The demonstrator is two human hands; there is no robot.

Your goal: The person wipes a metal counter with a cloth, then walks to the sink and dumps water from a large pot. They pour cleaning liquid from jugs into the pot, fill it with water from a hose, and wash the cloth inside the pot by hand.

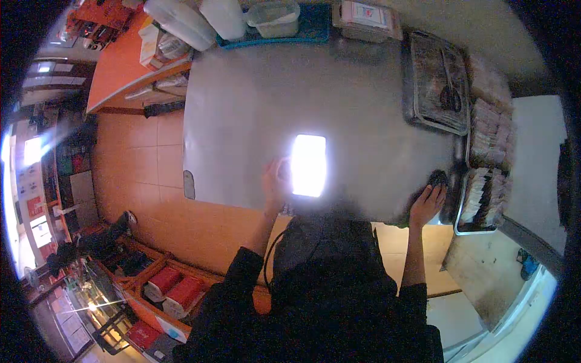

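My left hand (275, 179) is closed on the left edge of a phone (309, 166), held over the near part of a grey metal table (254, 109). The phone's screen glows so white that nothing on it can be read. Near the table's right front corner, my right hand (428, 206) has its fingers curled over a small black object (438, 178). Its kind is too dark to make out.
A metal tray (416, 103) with a dark-ended utensil lies at the back right. Beside it are wrapped packs (491, 133) and a smaller tray (461, 227) of packets. Plastic tubs (273, 23) on a blue tray (318, 30) line the far edge. An orange counter (115, 72) stands left.
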